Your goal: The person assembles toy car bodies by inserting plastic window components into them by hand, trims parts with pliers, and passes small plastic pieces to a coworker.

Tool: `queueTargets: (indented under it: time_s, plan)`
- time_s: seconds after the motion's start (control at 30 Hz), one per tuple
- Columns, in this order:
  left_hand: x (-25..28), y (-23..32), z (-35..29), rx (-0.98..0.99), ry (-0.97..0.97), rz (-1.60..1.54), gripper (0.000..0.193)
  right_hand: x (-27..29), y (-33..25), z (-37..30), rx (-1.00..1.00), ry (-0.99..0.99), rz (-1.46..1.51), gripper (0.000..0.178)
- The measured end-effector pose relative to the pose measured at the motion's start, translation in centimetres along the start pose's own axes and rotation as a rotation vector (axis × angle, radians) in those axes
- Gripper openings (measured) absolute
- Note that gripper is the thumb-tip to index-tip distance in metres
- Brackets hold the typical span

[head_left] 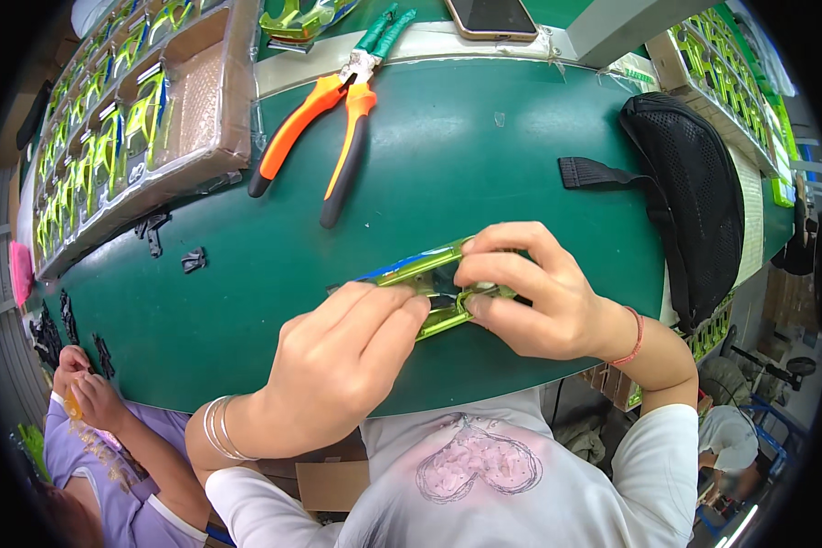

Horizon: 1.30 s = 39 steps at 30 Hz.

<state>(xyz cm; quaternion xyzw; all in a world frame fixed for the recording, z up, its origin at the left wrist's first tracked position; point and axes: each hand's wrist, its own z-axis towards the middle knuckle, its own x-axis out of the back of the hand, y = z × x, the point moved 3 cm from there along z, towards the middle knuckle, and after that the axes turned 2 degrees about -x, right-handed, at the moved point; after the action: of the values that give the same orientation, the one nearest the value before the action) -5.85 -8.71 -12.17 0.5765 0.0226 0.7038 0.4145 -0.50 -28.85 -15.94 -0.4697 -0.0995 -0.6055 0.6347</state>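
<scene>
In front of my chest, both hands hold a pair of lime-green glasses (415,266) with a blue strip along the upper edge. My left hand (342,352) closes over the left part, fingers bent and pressed together, hiding much of it. My right hand (541,297) pinches the right end, thumb and fingertips at a curled green piece. Something small and dark shows between the two sets of fingertips; I cannot make out what it is. The glasses are raised at a slant over the green tabletop (484,173).
Orange-and-black handled pliers (338,119) lie ahead of my hands. A divided carton (233,100) of similar glasses stands at the left, near small black pieces (194,260). At the right rests a black pouch (694,183). A phone (493,16) lies at the back; a co-worker's hands (91,388) are at lower left.
</scene>
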Motion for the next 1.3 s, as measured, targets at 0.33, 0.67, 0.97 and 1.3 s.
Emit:
queueTargets:
  time_s: [0.33, 0.67, 0.97, 1.3]
  plan:
    - [0.0, -0.1, -0.5, -0.049, -0.019, -0.004, 0.032, -0.7, 0.1, -0.2, 0.051, 0.070, 0.024, 0.021]
    - [-0.2, 0.7, -0.1, -0.007, -0.058, -0.014, 0.028, -0.6, 0.1, -0.3, 0.069, 0.065, 0.013, 0.022]
    - [-0.9, 0.3, 0.0, -0.156, 0.000, 0.034, 0.030, -0.3, -0.2, 0.1, -0.021, 0.058, 0.019, 0.024]
    - [-1.0, 0.8, -0.6, -0.096, -0.008, 0.102, 0.029, -0.6, -0.2, -0.5, 0.100, 0.081, 0.008, 0.024]
